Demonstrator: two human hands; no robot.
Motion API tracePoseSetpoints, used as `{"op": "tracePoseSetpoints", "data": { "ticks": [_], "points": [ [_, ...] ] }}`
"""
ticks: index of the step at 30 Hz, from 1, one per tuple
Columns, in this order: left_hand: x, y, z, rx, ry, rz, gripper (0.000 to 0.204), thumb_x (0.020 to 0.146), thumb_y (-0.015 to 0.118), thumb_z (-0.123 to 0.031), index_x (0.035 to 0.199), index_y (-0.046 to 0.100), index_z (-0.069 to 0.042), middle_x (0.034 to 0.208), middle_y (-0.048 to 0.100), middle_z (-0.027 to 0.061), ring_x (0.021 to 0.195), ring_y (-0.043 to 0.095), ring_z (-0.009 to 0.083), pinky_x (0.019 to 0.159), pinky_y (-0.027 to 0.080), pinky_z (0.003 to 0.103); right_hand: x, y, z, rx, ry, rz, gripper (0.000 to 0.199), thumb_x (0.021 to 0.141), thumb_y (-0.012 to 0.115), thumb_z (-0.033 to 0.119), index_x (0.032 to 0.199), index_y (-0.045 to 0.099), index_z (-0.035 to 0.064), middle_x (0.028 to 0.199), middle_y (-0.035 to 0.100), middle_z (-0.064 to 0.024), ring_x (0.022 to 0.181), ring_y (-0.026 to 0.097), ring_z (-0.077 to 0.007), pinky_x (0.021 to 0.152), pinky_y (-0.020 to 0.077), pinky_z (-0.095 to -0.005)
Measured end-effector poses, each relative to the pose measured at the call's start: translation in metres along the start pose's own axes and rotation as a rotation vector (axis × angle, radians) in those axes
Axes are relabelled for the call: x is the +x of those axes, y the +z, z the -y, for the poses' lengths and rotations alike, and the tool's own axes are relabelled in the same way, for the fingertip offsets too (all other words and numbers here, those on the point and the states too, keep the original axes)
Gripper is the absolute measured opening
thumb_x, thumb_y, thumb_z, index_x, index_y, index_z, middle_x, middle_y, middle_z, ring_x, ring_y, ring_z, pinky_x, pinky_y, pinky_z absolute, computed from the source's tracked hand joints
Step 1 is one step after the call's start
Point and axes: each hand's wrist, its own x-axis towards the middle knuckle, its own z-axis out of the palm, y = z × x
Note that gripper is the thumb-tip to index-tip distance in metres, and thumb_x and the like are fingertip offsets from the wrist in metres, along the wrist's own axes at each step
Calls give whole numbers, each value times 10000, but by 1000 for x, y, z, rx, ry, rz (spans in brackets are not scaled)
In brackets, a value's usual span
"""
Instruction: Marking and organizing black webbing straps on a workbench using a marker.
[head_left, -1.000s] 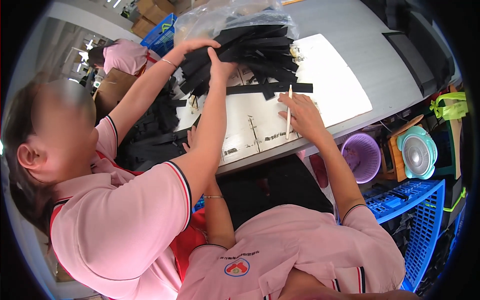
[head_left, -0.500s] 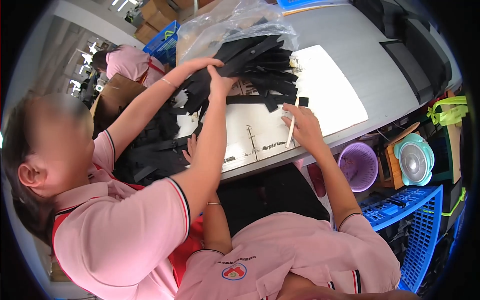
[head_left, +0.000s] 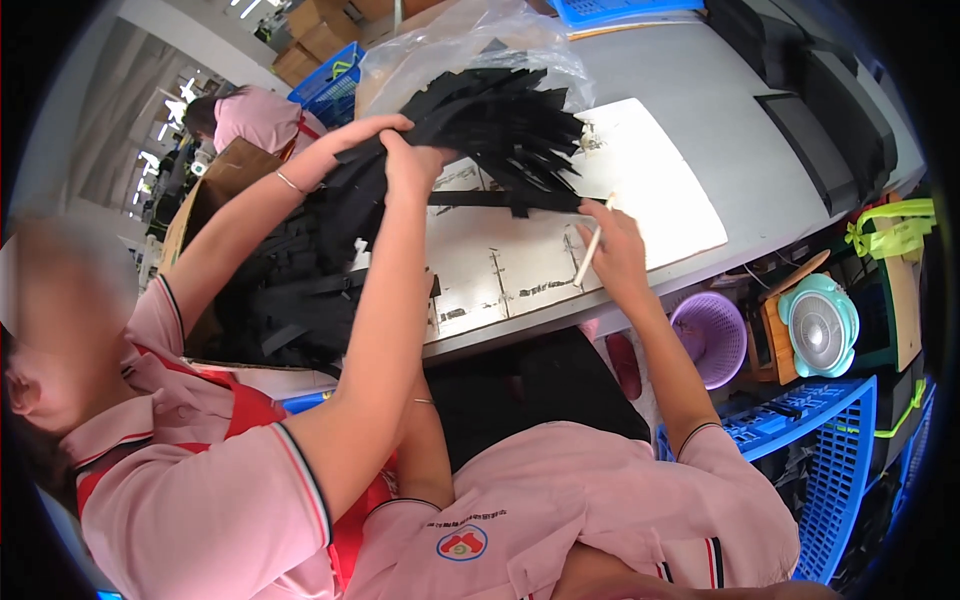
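Note:
My right hand is closed round a slim white pen-like stick. Its fingertips also touch the end of a black strip stretched across the white marked board. Of my left arm only the forearm shows; the hand is hidden behind a co-worker's arm. Both of the co-worker's hands grip a large bundle of black strips, fanned out above the board's far left part.
Left of the board lies a heap of black strips by a cardboard box. Clear plastic lies behind the bundle. Black padded pieces rest at the table's right. Below stand a purple basket, a fan and a blue crate.
The co-worker has leaned back to the left, drawing the bundle slightly left. My right hand moved slightly right and down and now touches the strip's end. My left fingers have gone out of sight.

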Motion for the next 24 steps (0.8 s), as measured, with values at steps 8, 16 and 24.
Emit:
{"op": "tracePoseSetpoints", "data": {
  "ticks": [8,16,24],
  "points": [
    [-52,5,46,46,54,-118,627,958,672,-516,1380,631,-54,1530,526,169,1497,386,332,1260,155,488,41,16,-49,-348,-279,304,334,851,746,151,1158,634,84,1017,714,-105,1121,649,-292,901,484,-404],
    [-49,15,58,111,57,-109,625,953,668,-538,1387,636,-90,1532,532,149,1488,398,331,1232,128,606,109,74,-74,7,-428,160,227,871,711,178,1087,684,115,903,713,-122,954,694,-325,840,515,-436],
    [-39,16,65,67,91,-140,420,963,662,-377,1317,682,-153,1389,628,82,1368,500,300,1192,208,565,49,20,-46,-223,-233,429,330,947,694,224,1236,593,102,1311,668,-155,1312,575,-362,1123,412,-477]
  ]
}}
